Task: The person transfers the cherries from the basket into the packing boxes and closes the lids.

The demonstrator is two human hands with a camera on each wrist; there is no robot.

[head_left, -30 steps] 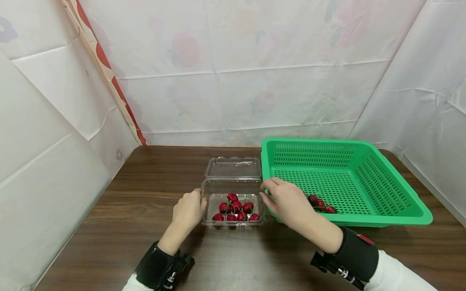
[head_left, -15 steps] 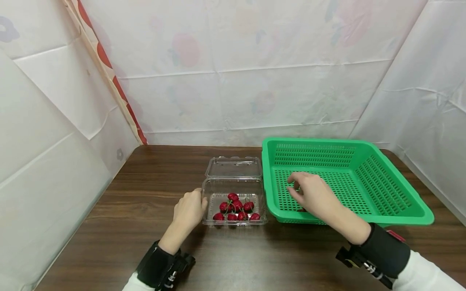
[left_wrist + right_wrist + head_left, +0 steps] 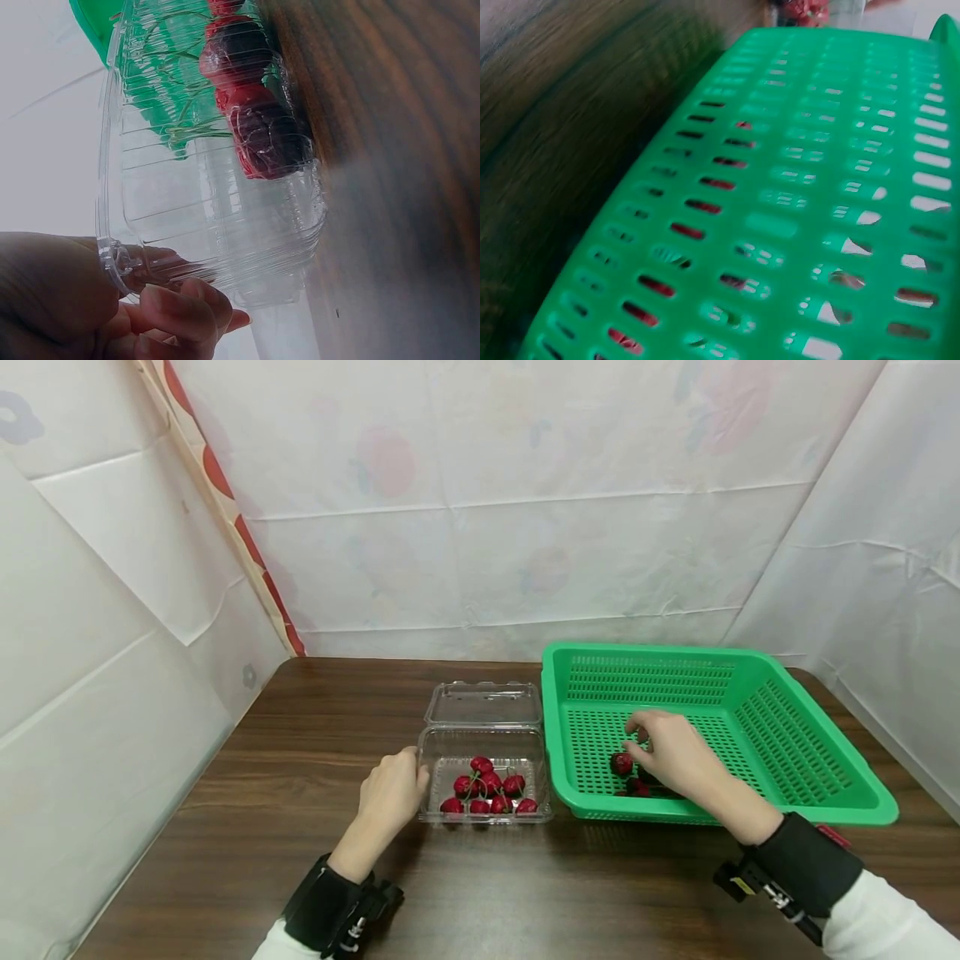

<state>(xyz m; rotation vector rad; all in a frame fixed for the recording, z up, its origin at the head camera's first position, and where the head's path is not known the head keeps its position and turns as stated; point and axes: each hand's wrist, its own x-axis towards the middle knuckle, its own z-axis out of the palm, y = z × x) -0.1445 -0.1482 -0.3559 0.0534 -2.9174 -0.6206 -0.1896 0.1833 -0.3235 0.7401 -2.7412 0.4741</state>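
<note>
My left hand (image 3: pixel 392 787) grips the left rim of a clear plastic clamshell box (image 3: pixel 480 740). In the left wrist view the thumb and fingers (image 3: pixel 176 311) pinch that rim from both sides. Several red cherries (image 3: pixel 490 783) with green stems lie inside, and the hinged lid (image 3: pixel 484 703) is folded back behind. My right hand (image 3: pixel 675 756) is inside the green basket (image 3: pixel 817 812), thumb and index finger apart. A dark red cherry (image 3: pixel 621 764) lies just below its fingertips; more cherries (image 3: pixel 637 787) are partly hidden under the hand.
The basket's slotted wall (image 3: pixel 772 225) fills the right wrist view, with red showing through its slots. Box and basket stand side by side on a dark wooden table (image 3: pixel 480 893). White patterned sheeting (image 3: pixel 480 510) rises behind and on both sides.
My right hand has moved right from the box's right edge into the basket, over the cherries. The left hand keeps its hold on the box.
</note>
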